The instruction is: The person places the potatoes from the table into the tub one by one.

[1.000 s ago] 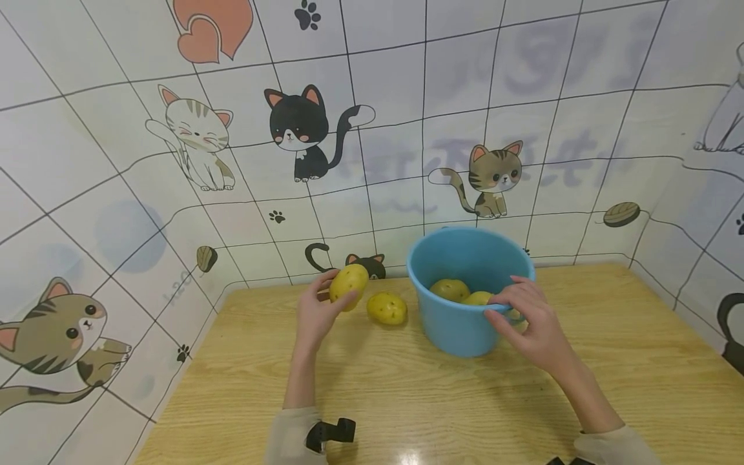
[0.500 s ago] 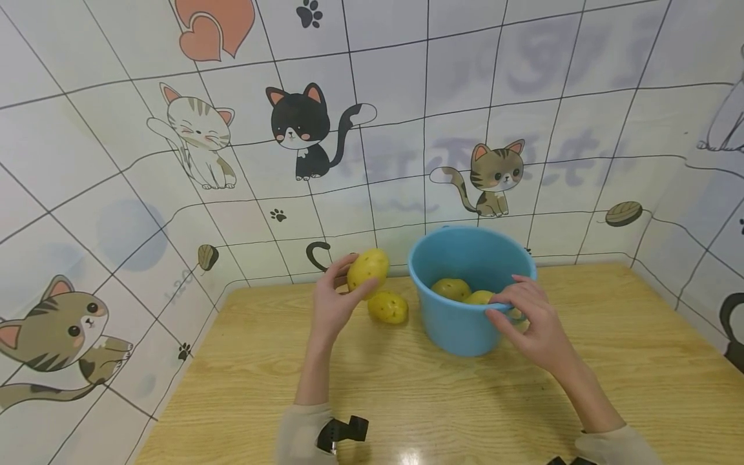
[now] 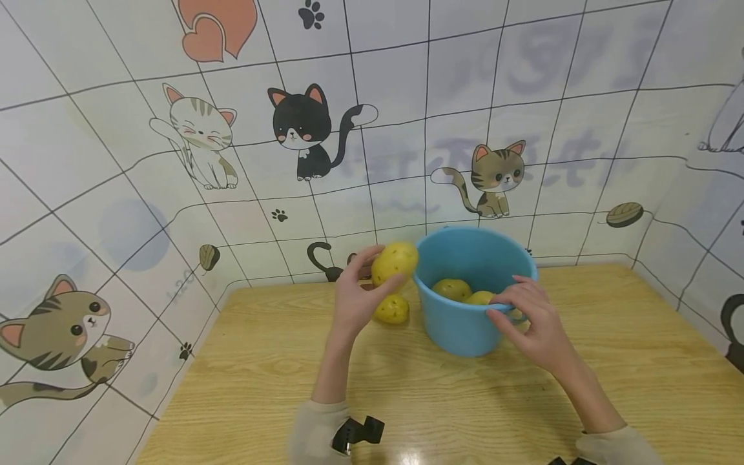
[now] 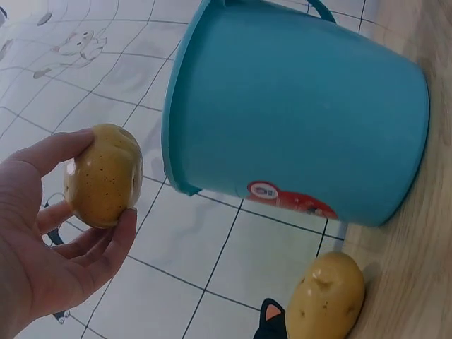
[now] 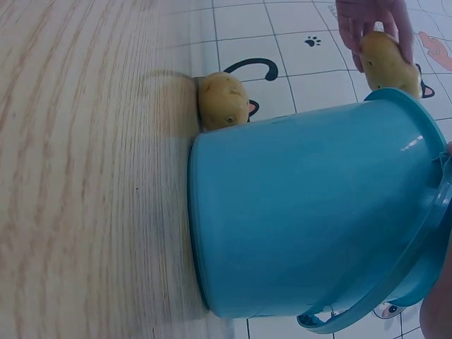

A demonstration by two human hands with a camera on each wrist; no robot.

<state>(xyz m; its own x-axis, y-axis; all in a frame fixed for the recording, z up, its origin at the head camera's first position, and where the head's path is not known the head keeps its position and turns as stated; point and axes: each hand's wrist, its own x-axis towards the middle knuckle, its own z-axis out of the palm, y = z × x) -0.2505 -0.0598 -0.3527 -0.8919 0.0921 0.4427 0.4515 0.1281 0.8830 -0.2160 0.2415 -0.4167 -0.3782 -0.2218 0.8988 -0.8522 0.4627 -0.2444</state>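
Observation:
My left hand (image 3: 359, 294) grips a yellow potato (image 3: 396, 263) between thumb and fingers, raised above the table at the left side of a blue bucket (image 3: 459, 329). In the left wrist view the held potato (image 4: 106, 176) is level with the bucket's rim, a small gap apart. My right hand (image 3: 531, 323) pinches the bucket's near right rim by its handle. Inside the bucket lie two potatoes (image 3: 451, 290), one partly hidden by the rim and my right fingers. Another potato (image 3: 392, 310) rests on the table just left of the bucket, below my left hand.
The wooden table (image 3: 261, 374) ends at a white tiled wall (image 3: 395, 77) printed with cartoon cats, close behind the bucket. Side walls rise at left and right. The bucket's curved handle (image 5: 395, 275) hangs down its side in the right wrist view.
My left hand has carried its potato to the right and up, from left of the table potato to beside the bucket's rim. My right hand has stayed on the rim.

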